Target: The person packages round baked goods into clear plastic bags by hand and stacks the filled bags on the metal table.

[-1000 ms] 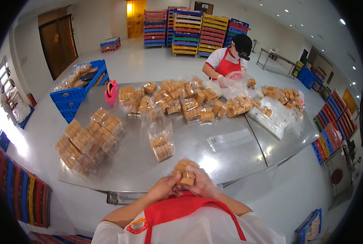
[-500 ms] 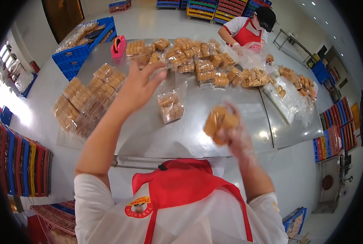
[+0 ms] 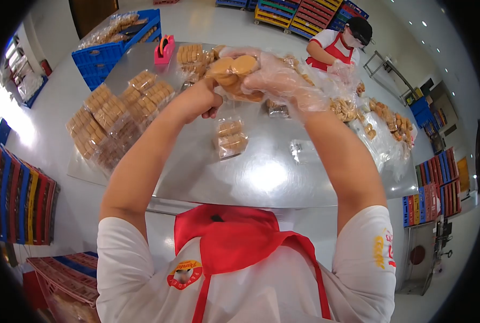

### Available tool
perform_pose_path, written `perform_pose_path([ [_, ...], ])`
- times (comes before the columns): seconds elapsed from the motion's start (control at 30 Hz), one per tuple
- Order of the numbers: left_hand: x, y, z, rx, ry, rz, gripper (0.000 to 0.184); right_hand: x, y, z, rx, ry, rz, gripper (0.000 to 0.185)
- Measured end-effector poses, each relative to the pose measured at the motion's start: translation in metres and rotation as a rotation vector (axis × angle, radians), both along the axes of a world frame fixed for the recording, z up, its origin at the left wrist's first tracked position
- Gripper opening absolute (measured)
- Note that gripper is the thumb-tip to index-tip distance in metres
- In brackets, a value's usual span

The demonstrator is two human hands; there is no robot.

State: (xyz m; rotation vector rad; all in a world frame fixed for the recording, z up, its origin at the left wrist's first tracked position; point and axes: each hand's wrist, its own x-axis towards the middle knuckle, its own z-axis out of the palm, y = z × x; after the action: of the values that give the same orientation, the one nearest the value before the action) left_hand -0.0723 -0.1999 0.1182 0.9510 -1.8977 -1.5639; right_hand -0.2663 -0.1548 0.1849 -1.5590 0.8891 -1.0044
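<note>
My right hand [image 3: 283, 83], in a clear plastic glove, holds a cluster of round golden biscuits [image 3: 232, 70] above the far part of the metal table. My left hand [image 3: 199, 101], bare, is right beside the biscuits with its fingers curled in. Whatever its fingertips grip is hidden. Nearer to me, a clear bag of biscuits [image 3: 232, 141] lies on the table between my forearms. Behind my hands, part of a pile of bagged biscuits [image 3: 190, 54] shows; my hands cover the rest.
Packed biscuit bags [image 3: 102, 110] are grouped at the left of the steel table [image 3: 218, 185]. A pink tape dispenser [image 3: 164, 49] stands at the back, near blue crates [image 3: 94, 67]. Plastic bags [image 3: 377, 142] and loose biscuits lie right. A co-worker [image 3: 337, 48] in a red apron handles plastic across the table.
My right hand has carried the biscuits up and left, beside my left hand. My left hand's spread fingers have curled in and moved slightly lower. The view has shifted a little.
</note>
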Motion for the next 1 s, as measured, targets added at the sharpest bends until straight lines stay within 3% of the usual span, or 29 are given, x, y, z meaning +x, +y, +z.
perform_pose_path([
  [0.1, 0.005, 0.007, -0.002, 0.08, 0.067, -0.09, 0.061, -0.001, 0.015, 0.011, -0.122, 0.87, -0.042, 0.059],
  [0.2, -0.004, 0.025, 0.011, -0.008, 0.03, -0.146, 0.074, 0.004, 0.024, 0.015, -0.197, 1.298, 0.163, 0.05],
  [0.23, -0.009, 0.033, 0.013, -0.065, 0.01, -0.162, 0.077, 0.02, 0.036, 0.029, -0.06, 1.468, 0.207, 0.041],
  [0.37, -0.02, 0.057, 0.026, -0.12, -0.112, -0.211, 0.077, 0.016, 0.048, 0.005, 0.017, 1.402, 0.271, 0.034],
  [0.47, -0.03, 0.068, -0.005, -0.542, 0.018, -0.158, 0.074, -0.02, 0.04, -0.053, 0.127, 0.991, 0.374, 0.044],
  [0.57, -0.036, 0.111, -0.011, -0.524, -0.051, -0.115, 0.07, -0.042, 0.05, -0.143, -0.309, 0.831, 0.359, 0.053],
  [0.67, -0.033, 0.141, -0.02, -0.687, 0.01, -0.178, 0.07, -0.02, 0.088, -0.143, -0.643, 0.982, 0.114, 0.048],
  [0.73, -0.035, 0.156, -0.033, -0.713, -0.025, -0.228, 0.071, 0.0, 0.102, -0.137, -0.461, 1.05, -0.059, 0.049],
  [0.77, -0.036, 0.163, -0.041, -0.728, -0.043, -0.255, 0.071, 0.005, 0.107, -0.132, -0.66, 1.161, -0.193, 0.045],
  [0.87, -0.045, 0.169, -0.086, -0.987, -0.169, -0.329, 0.07, 0.011, 0.112, -0.155, -0.357, 1.29, -0.489, 0.042],
  [1.0, -0.053, 0.144, -0.148, -1.118, -0.168, -0.371, 0.067, -0.004, 0.083, -0.24, -0.378, 1.41, -0.733, 0.057],
])
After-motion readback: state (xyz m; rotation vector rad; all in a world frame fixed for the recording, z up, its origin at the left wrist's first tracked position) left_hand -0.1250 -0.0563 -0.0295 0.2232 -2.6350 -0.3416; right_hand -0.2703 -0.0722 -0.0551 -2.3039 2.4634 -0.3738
